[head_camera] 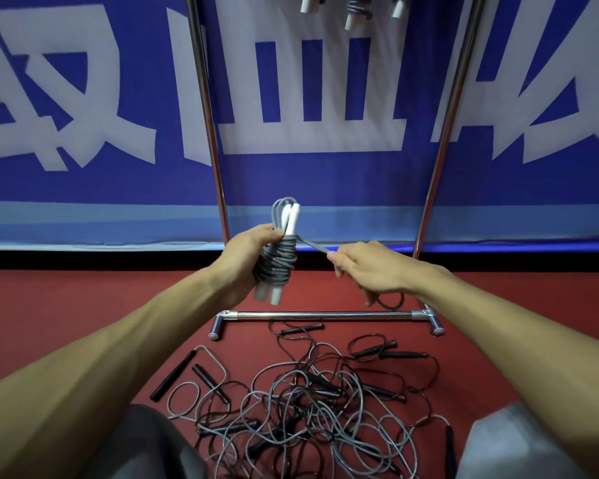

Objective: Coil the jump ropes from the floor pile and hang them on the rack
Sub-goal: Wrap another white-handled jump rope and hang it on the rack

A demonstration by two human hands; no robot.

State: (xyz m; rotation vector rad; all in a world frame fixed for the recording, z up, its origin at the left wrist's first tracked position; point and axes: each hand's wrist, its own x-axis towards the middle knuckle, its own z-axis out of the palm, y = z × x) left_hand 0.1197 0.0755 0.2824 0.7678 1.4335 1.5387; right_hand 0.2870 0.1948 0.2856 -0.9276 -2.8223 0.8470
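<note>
My left hand (253,247) grips the grey coiled rope (279,261) around its wraps, held up in front of the rack (325,315). My right hand (367,267), a little apart from it, pinches the loose tail (313,246), pulled taut. Risk: if the tail slips my pinch or goes untucked, the wraps spring loose and the white handles slide out. Over-pulling could choke the top loop needed for hanging. A dropped coil would land in the tangled floor pile (301,402) and snag.
</note>
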